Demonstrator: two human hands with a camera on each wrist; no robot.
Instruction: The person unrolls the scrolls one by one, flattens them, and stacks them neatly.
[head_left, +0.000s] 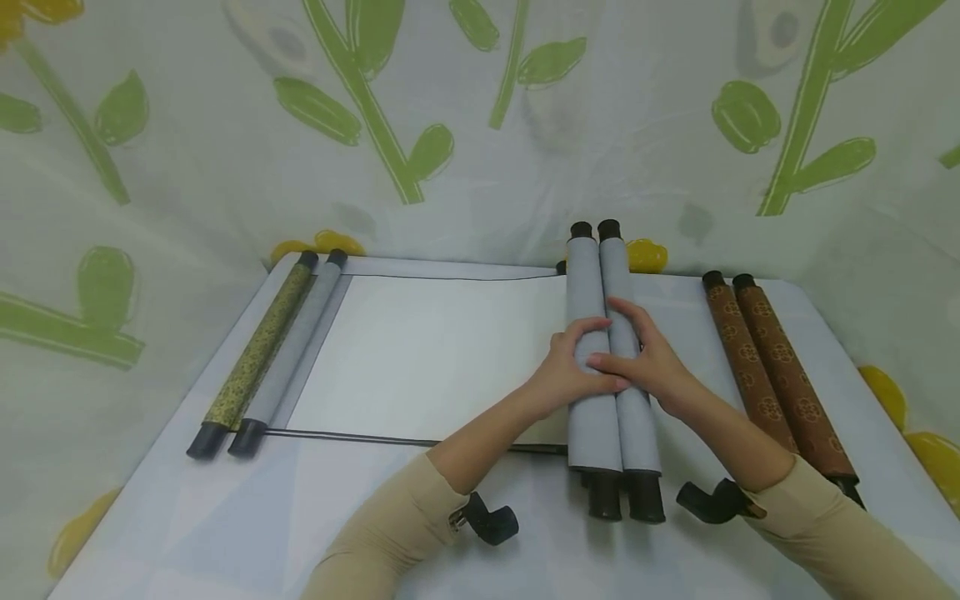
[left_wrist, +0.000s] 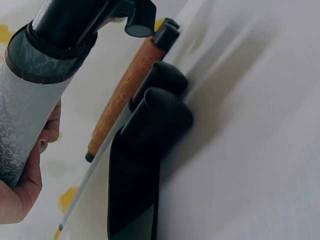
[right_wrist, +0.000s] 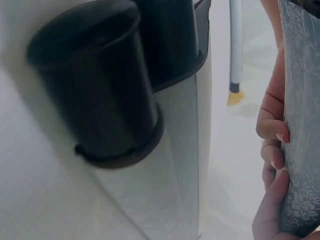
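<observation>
Notably, both hands are at work on one pair of rolls at the right of the white sheet (head_left: pixel 442 358). Left hand (head_left: pixel 568 373) comes in from the left, its grip clamped on the wider grey scroll (head_left: pixel 594 429); right hand (head_left: pixel 651 362) from the opposite side, its grip curled on the slimmer grey scroll (head_left: pixel 637 429). Thumbs overlap across the pair; probably this squeeze from both flanks keeps two round bodies parallel and stops them rolling apart. Whether the pair bears on the sheet or hangs just above, cannot tell.

At the sheet's left margin lies another grey scroll (head_left: pixel 296 342), perhaps serving as a weight so the sheet stays flat. Beside it, a green-patterned scroll (head_left: pixel 262 343). Right of the hands, two brown scrolls, an inner one (head_left: pixel 748 367) and an outer one (head_left: pixel 785 367), set near each other, presumably out of the way of the sheet.

Materials: held rolls wrapped in pale grey stuff, brocade-like, floral figuring plain in the wrist views; black end caps (right_wrist: pixel 95 90), smooth, cylindrical, rimmed. Brown wraps carry pale flower medallions; green one finely mottled. Sheet smooth, dark-edged. Table (head_left: pixel 187 517) covered in pale material with faint angular shapes.
</observation>
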